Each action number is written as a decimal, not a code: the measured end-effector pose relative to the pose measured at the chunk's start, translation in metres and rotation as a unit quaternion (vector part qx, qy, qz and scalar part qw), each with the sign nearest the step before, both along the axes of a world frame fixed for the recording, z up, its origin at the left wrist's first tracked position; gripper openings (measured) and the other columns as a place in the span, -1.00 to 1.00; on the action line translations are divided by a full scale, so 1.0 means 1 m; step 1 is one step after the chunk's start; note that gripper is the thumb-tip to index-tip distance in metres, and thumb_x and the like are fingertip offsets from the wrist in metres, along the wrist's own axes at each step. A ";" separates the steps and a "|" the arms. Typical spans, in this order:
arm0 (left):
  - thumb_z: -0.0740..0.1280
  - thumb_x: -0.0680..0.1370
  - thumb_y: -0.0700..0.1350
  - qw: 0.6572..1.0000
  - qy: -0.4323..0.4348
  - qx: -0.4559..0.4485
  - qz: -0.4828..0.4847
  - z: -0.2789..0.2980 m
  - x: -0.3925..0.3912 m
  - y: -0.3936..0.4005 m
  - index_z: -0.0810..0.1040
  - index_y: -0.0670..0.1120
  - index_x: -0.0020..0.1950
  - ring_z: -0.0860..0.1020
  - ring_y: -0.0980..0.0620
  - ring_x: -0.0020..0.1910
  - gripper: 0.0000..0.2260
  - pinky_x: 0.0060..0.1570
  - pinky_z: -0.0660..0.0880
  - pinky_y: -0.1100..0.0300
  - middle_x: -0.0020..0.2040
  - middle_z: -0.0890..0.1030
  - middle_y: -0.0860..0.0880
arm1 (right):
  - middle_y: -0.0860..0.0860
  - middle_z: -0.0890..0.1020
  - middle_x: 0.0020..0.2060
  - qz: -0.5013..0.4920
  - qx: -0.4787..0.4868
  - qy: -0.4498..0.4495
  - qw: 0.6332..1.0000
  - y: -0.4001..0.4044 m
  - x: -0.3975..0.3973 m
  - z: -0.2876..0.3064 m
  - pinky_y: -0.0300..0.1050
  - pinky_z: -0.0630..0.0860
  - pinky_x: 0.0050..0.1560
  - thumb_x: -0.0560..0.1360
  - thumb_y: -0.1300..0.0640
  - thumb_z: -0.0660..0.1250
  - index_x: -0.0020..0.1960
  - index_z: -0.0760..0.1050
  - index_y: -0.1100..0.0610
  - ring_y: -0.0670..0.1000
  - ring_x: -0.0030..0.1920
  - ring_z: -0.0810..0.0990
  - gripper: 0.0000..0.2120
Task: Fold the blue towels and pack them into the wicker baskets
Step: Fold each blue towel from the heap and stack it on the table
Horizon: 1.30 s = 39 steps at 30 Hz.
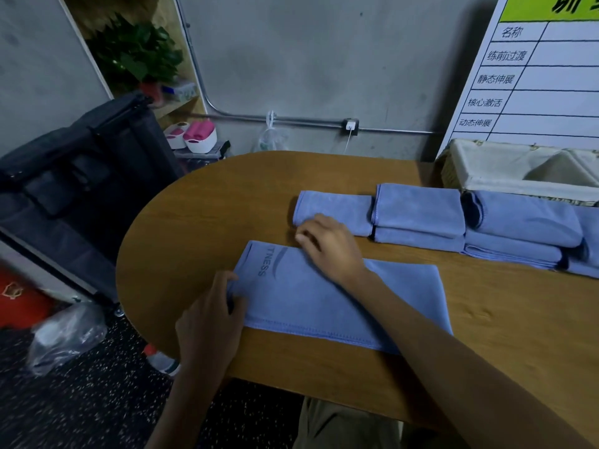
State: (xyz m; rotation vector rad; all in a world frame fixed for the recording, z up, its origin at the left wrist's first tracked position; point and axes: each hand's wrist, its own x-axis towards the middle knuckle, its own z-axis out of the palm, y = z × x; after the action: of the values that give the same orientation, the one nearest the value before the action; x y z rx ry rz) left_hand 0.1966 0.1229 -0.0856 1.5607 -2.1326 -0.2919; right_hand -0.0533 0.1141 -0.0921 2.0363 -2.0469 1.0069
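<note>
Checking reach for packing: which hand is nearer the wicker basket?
Right. The right hand rests at the flat towel's far edge, well left of the wicker basket; the left hand grips its near-left corner, farther away.
</note>
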 end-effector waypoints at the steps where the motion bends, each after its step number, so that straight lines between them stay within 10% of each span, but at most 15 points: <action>1: 0.31 0.60 -0.05 1.000 -0.008 0.000 0.000 -0.001 0.000 0.000 0.49 0.07 0.24 0.35 0.14 -0.48 -0.79 -0.47 0.14 0.20 -0.40 0.42 0.12 | 0.03 0.60 -0.11 -0.020 -0.023 0.023 0.999 0.011 -0.013 -0.001 0.12 0.51 -0.14 0.62 0.02 0.19 -0.03 0.58 0.10 0.13 -0.13 0.58 -0.77; 6: 0.29 0.61 -0.08 0.998 -0.057 -0.014 0.016 -0.007 -0.001 -0.003 0.51 0.05 0.26 0.37 0.09 -0.33 -0.77 -0.40 0.22 0.19 0.03 0.47 -0.01 | 0.05 0.62 -0.18 -0.118 -0.070 0.094 0.986 0.082 -0.082 -0.001 0.02 0.45 -0.22 0.60 0.11 0.25 -0.05 0.58 0.14 0.13 -0.17 0.57 -0.83; 10: 0.42 0.43 -0.22 0.989 -0.065 -0.129 -0.038 0.004 -0.040 0.014 0.65 -0.04 0.10 0.47 -0.10 -0.18 -0.75 -0.27 0.35 0.04 -0.08 0.49 -0.10 | 0.05 0.63 -0.20 -0.151 -0.048 0.090 0.983 0.122 -0.114 -0.006 0.00 0.43 -0.29 0.60 0.07 0.20 -0.05 0.58 0.14 0.13 -0.19 0.59 -0.77; 15: 0.24 0.56 0.08 0.915 -0.007 -0.102 -0.391 0.004 -0.129 0.102 0.58 0.08 0.07 0.48 0.01 -0.06 -0.82 -0.12 0.39 0.07 -0.04 0.46 0.06 | -0.07 0.58 -0.08 -0.127 0.072 -0.010 0.989 0.148 -0.130 -0.009 -0.02 0.49 -0.24 0.61 -0.10 0.25 -0.02 0.56 -0.02 0.02 -0.07 0.58 -0.80; 20: 0.26 0.42 0.39 0.906 -0.063 -0.135 -0.397 -0.011 -0.179 0.141 0.44 0.06 -0.05 0.47 -0.03 -0.06 -0.58 -0.14 0.44 0.02 -0.08 0.43 0.05 | -0.13 0.52 -0.08 -0.095 0.136 -0.104 0.981 0.173 -0.146 0.003 -0.06 0.48 -0.10 0.46 -0.39 0.25 -0.10 0.56 -0.09 -0.11 -0.11 0.55 -0.62; 39: 0.29 0.43 0.01 0.909 0.021 -0.111 -0.401 0.001 -0.217 0.173 0.27 -0.01 -0.29 0.34 0.09 -0.34 -0.77 -0.34 0.36 0.18 -0.32 0.31 0.08 | 0.05 0.59 -0.08 0.001 0.100 -0.369 0.924 0.200 -0.173 0.018 -0.18 0.50 0.10 0.48 0.40 0.41 0.00 0.51 0.20 -0.07 -0.01 0.58 -0.82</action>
State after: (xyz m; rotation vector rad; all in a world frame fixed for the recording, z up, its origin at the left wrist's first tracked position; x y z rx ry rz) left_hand -0.0202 0.2956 -0.0850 0.4806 -2.5623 -0.3219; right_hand -0.2267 0.3142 -0.0740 1.9174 -2.5606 1.8581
